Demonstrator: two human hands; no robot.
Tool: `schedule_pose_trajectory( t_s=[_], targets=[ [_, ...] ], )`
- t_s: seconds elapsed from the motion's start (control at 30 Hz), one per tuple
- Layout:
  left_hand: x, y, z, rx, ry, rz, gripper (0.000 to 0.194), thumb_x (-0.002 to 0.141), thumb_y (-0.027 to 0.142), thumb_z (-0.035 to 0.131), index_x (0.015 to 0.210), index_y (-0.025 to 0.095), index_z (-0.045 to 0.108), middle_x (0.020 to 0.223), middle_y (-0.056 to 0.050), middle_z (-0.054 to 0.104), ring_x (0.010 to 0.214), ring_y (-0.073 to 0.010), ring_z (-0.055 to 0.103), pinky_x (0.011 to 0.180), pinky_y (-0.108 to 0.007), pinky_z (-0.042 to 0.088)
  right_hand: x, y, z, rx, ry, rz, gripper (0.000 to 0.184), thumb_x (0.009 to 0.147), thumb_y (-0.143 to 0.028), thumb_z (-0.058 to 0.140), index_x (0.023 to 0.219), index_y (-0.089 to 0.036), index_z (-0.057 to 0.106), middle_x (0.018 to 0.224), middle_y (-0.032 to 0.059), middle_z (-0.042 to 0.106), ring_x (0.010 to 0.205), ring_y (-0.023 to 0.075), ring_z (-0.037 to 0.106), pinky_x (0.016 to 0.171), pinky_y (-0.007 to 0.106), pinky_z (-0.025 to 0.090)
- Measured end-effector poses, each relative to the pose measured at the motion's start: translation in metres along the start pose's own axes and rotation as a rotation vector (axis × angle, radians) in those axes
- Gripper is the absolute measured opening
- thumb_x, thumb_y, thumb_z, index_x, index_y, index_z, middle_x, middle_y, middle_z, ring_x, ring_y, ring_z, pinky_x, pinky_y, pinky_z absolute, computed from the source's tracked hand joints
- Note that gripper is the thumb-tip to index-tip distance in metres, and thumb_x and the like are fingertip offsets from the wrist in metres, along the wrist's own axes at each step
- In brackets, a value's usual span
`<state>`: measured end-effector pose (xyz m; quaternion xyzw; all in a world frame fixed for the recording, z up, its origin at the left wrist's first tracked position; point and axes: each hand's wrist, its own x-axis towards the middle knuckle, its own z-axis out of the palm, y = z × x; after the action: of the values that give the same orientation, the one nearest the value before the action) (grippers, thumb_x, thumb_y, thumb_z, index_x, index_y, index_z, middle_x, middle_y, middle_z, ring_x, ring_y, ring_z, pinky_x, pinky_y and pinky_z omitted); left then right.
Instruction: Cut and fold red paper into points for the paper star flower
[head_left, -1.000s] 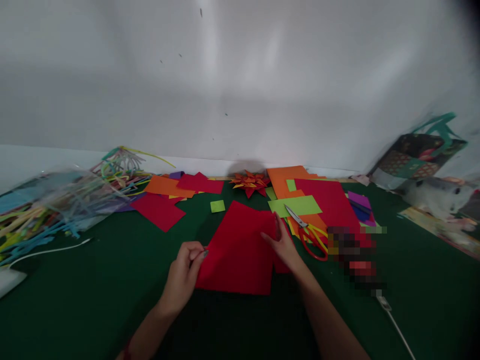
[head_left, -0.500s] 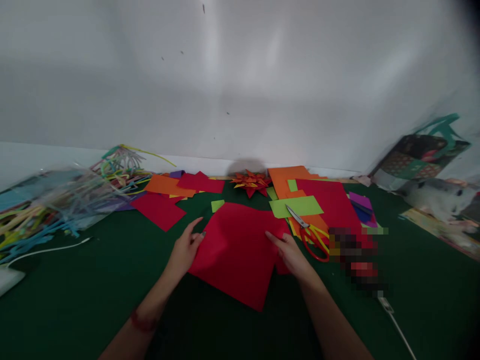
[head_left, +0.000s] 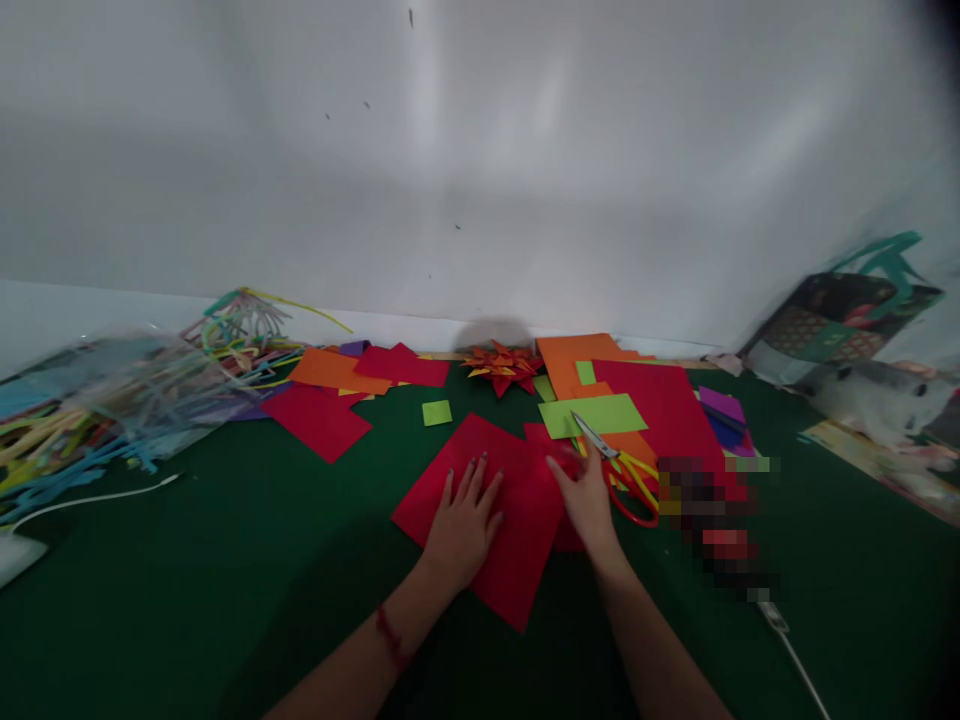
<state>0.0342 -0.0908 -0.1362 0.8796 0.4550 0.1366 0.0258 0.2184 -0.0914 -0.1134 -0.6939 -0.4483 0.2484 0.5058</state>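
Note:
A square sheet of red paper (head_left: 517,545) lies on the green table in front of me, turned with a corner toward me. My left hand (head_left: 459,530) rests flat on it, fingers spread. Over the sheet's right side is my right hand (head_left: 589,508), thumb and fingers apart and slightly blurred; whether it touches the paper I cannot tell. Another red piece (head_left: 568,537) shows partly from beneath that side. Just right of my right hand lie scissors (head_left: 634,480) with red and yellow handles, their blades on a light green strip (head_left: 600,412).
A folded red-orange paper star (head_left: 501,366) sits by the wall. Red and orange sheets (head_left: 330,370) lie back left, a small green square (head_left: 436,413) nearer. Pipe cleaners in a plastic bag (head_left: 172,390) are far left. A patterned bag (head_left: 825,315) stands at right.
My left hand has moved right from the sheet's left edge onto its surface and flattened. The sheet has come down onto the table, uncovering the green square. My right hand's fingers have parted.

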Motion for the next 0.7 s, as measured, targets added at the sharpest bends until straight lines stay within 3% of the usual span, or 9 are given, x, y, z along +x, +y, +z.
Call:
schedule_pose_trajectory(
  t_s=[0.07,0.1,0.17,0.23,0.3,0.37,0.5,0.7],
  targets=[
    [-0.002,0.001,0.004,-0.006,-0.028,0.026,0.049,0.090,0.041,0.023,0.136,0.026,0.021,0.144,-0.006,0.017,0.131,-0.0256,0.015,0.102,-0.050,0.020,-0.004,-0.010,0.002,-0.266,0.214,-0.205,0.060,0.082,-0.039,0.043,0.135,-0.016,0.024,0.137,0.0146,0.030,0.122,0.0277,0.034,0.097,0.044,0.030],
    [-0.003,0.000,0.006,-0.009,-0.039,0.030,0.048,0.090,0.041,0.022,0.136,0.026,0.022,0.144,-0.006,0.017,0.131,-0.0255,0.015,0.102,-0.050,0.019,-0.008,-0.014,0.006,-0.398,0.224,-0.310,0.056,0.085,-0.038,0.040,0.135,-0.018,0.025,0.142,0.0122,0.021,0.127,0.0281,0.024,0.100,0.047,0.024],
    [-0.004,0.000,0.007,-0.017,-0.064,0.042,0.048,0.090,0.040,0.022,0.136,0.025,0.023,0.143,-0.007,0.020,0.131,-0.0252,0.016,0.102,-0.050,0.018,-0.017,-0.018,0.022,-0.578,0.036,-0.486,0.049,0.087,-0.036,0.034,0.134,-0.023,0.028,0.145,0.0058,0.011,0.131,0.0256,0.013,0.102,0.045,0.021],
    [-0.005,-0.001,0.007,-0.031,-0.097,0.069,0.048,0.090,0.039,0.023,0.135,0.023,0.025,0.141,-0.007,0.026,0.131,-0.0252,0.016,0.103,-0.049,0.016,-0.025,-0.017,0.040,-0.688,-0.219,-0.566,0.047,0.089,-0.038,0.030,0.134,-0.029,0.027,0.146,0.0001,0.008,0.132,0.0240,0.005,0.103,0.045,0.017],
    [-0.005,-0.002,0.006,-0.043,-0.113,0.087,0.048,0.090,0.038,0.024,0.135,0.022,0.027,0.140,-0.008,0.030,0.130,-0.0252,0.016,0.104,-0.048,0.014,-0.031,-0.012,0.054,-0.751,-0.417,-0.539,0.047,0.089,-0.043,0.026,0.135,-0.034,0.022,0.146,-0.0027,0.011,0.132,0.0225,0.004,0.104,0.045,0.014],
    [-0.005,-0.003,0.006,-0.052,-0.103,0.087,0.047,0.091,0.038,0.022,0.134,0.021,0.029,0.140,-0.008,0.029,0.131,-0.0246,0.016,0.105,-0.047,0.014,-0.033,-0.007,0.060,-0.777,-0.475,-0.481,0.048,0.089,-0.047,0.021,0.135,-0.036,0.017,0.146,-0.0037,0.012,0.133,0.0211,0.003,0.104,0.044,0.012],
    [-0.006,-0.003,0.006,-0.062,-0.075,0.084,0.045,0.092,0.036,0.018,0.133,0.022,0.030,0.141,-0.006,0.028,0.131,-0.0219,0.016,0.105,-0.045,0.016,-0.028,0.002,0.053,-0.816,-0.434,-0.442,0.049,0.088,-0.051,0.016,0.135,-0.038,0.013,0.145,-0.0034,0.013,0.132,0.0198,0.005,0.104,0.045,0.011],
    [-0.011,-0.007,0.006,-0.047,-0.031,-0.015,0.046,0.091,0.035,0.022,0.135,0.023,0.027,0.143,-0.005,0.023,0.131,-0.0216,0.017,0.104,-0.043,0.021,-0.020,0.016,0.041,-0.982,-0.255,-0.343,0.055,0.085,-0.056,0.017,0.136,-0.034,0.018,0.146,0.0027,0.009,0.132,0.0248,0.004,0.103,0.046,0.006]
  ],
)
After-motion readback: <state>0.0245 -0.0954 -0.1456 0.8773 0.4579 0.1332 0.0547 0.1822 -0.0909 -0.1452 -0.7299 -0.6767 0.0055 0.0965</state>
